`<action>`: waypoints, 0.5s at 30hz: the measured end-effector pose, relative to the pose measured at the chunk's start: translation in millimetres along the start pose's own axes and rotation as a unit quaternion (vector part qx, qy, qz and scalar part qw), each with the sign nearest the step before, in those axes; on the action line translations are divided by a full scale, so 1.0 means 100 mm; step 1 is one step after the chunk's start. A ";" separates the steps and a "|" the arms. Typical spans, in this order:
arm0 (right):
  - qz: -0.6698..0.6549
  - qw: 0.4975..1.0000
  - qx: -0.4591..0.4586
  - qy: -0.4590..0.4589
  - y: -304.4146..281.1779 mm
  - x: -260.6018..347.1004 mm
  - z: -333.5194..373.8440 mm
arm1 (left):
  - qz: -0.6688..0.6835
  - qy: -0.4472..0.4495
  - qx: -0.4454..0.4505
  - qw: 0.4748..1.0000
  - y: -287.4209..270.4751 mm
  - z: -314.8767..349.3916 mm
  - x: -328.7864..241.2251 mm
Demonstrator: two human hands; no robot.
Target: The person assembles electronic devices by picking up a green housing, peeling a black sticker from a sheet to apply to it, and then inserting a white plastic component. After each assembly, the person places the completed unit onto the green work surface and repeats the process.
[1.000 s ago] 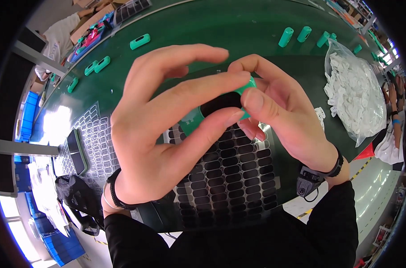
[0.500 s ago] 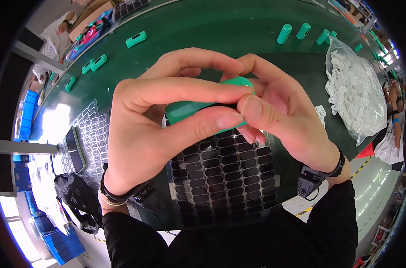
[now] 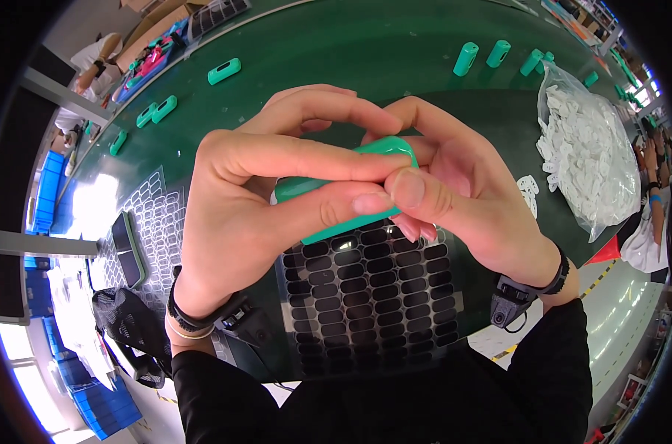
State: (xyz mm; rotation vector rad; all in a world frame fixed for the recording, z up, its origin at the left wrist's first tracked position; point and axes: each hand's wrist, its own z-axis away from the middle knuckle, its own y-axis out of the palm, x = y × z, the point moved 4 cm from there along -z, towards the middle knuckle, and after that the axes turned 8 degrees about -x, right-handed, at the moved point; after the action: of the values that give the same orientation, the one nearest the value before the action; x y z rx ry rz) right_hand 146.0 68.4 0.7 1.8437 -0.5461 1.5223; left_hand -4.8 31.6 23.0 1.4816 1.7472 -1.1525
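A shiny green oblong plastic casing (image 3: pixel 350 226) with rounded ends is held between both hands above the work mat. My left hand (image 3: pixel 240 192) wraps its left side, with forefinger and thumb laid along the upper face. At the right end my right hand (image 3: pixel 476 192) grips it, the thumb pressed beside the left fingertips. Fingers cover most of the casing's upper face. Below the hands lies a clear sheet of black oval stickers (image 3: pixel 386 292), some of its upper rows hidden by the hands.
A clear bag of white plastic parts (image 3: pixel 591 155) stands at the right, with loose white pieces (image 3: pixel 528 191) beside it. Several green casings (image 3: pixel 225 70) are spread over the green table (image 3: pixel 336 52). A phone (image 3: pixel 127 248) rests at the left on a sheet of empty outlines (image 3: pixel 158 222).
The casing has tilted in my hands, so more of its green lower side shows and the dark strip between my fingers is out of sight. Both hands keep their hold.
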 end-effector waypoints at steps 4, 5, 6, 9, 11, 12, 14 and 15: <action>-0.013 0.999 0.012 -0.041 0.00 -0.02 -0.01 | -0.011 0.021 0.012 1.000 -0.02 0.00 -0.02; 0.017 0.999 0.007 -0.034 -0.02 -0.03 -0.01 | -0.015 0.030 0.015 0.999 -0.02 0.00 -0.03; 0.047 0.999 0.002 -0.027 -0.02 -0.02 0.00 | -0.015 0.030 0.015 0.999 -0.01 0.00 -0.04; 0.053 0.998 0.001 -0.022 -0.01 0.00 0.01 | -0.029 0.026 0.011 0.999 -0.02 0.01 -0.07; 0.053 0.998 0.010 -0.016 -0.02 0.01 0.01 | -0.047 0.039 0.020 0.998 -0.04 0.02 -0.09; 0.054 0.998 0.017 -0.009 -0.02 0.01 0.01 | -0.045 0.039 0.021 0.998 -0.04 0.01 -0.09; 0.045 0.999 0.019 0.001 -0.02 0.00 0.00 | -0.063 0.041 0.029 0.997 -0.04 0.01 -0.09; 0.036 0.999 0.022 0.008 -0.01 0.00 0.01 | -0.064 0.042 0.029 0.997 -0.03 0.02 -0.11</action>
State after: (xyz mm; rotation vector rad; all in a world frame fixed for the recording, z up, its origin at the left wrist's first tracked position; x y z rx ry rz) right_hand 147.5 68.4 0.6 1.8612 -0.5824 1.6077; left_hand -5.4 24.7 32.5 1.4900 1.9033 -1.2310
